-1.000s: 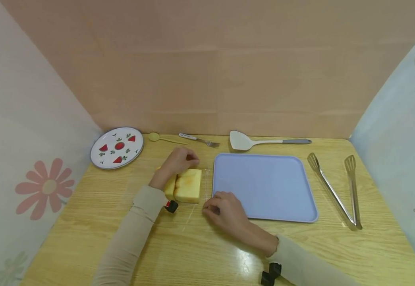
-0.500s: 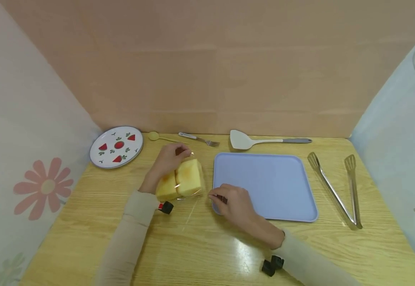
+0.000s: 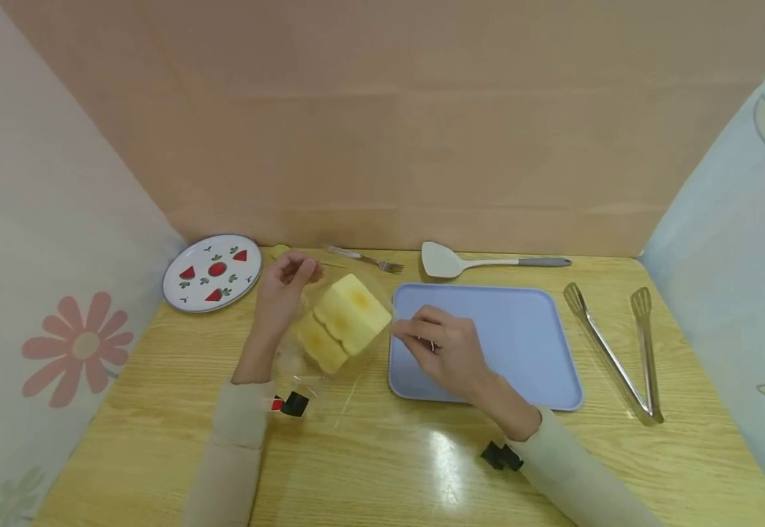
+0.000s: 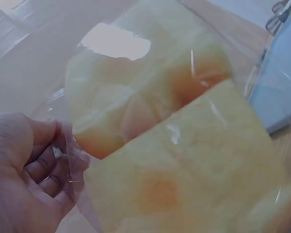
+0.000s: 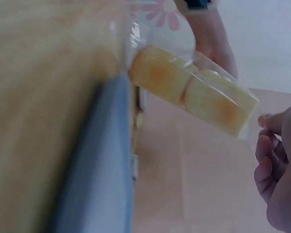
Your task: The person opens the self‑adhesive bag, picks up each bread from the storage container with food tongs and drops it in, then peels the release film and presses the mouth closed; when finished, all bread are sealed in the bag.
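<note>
Two joined blocks of yellow bread (image 3: 351, 313) with browned spots sit inside a clear plastic bag (image 4: 68, 102). The bag hangs tilted above the table, its loose end trailing toward the lower left in the head view. My left hand (image 3: 280, 293) pinches one side of the bag between thumb and fingers, left of the bread. At the bread's right end, my right hand (image 3: 446, 348) pinches the other side, over the tray's left edge. The right wrist view shows this bread raised clear of the tabletop, with fingertips of the right hand (image 5: 281, 160) by the bag's edge.
A blue tray (image 3: 520, 344) lies right of centre, with metal tongs (image 3: 616, 359) beyond it. Along the back are a spatula (image 3: 444, 260), a fork (image 3: 372, 260) and a yellow spoon (image 3: 280, 251). A patterned plate (image 3: 191, 293) stands at the back left.
The bagged bread has risen off the table and turned, its right end tipping up. My left hand has shifted left, and my right hand has moved up and slightly right.
</note>
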Tool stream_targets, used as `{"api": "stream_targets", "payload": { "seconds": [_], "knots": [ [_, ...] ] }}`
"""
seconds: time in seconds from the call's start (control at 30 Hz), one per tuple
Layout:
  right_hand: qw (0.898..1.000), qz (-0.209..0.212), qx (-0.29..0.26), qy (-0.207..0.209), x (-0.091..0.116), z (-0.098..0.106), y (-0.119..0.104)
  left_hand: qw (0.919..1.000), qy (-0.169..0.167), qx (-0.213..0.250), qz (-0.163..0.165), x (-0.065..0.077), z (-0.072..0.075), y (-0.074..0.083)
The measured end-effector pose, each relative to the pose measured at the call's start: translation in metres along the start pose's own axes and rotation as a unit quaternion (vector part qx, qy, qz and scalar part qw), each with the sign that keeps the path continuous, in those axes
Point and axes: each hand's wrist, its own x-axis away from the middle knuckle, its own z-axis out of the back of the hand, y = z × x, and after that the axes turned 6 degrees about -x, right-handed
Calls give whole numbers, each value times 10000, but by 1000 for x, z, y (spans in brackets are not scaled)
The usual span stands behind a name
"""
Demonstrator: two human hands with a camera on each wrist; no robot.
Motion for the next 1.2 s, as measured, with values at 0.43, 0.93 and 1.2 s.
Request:
{"api": "stream_targets", "payload": {
  "seconds": [0.43,0.93,1.2],
  "knots": [
    [9946,1031,120,-35,-53,42,-3,9889,310,1418,-318,15,8,18],
    [9838,1678,554,297,-52,30,-12,9595,927,1713,-2036,17,5,24],
    [9806,1701,680,696,-53,26,-13,9615,998,1566,-2026,18,9,25]
  ]
}}
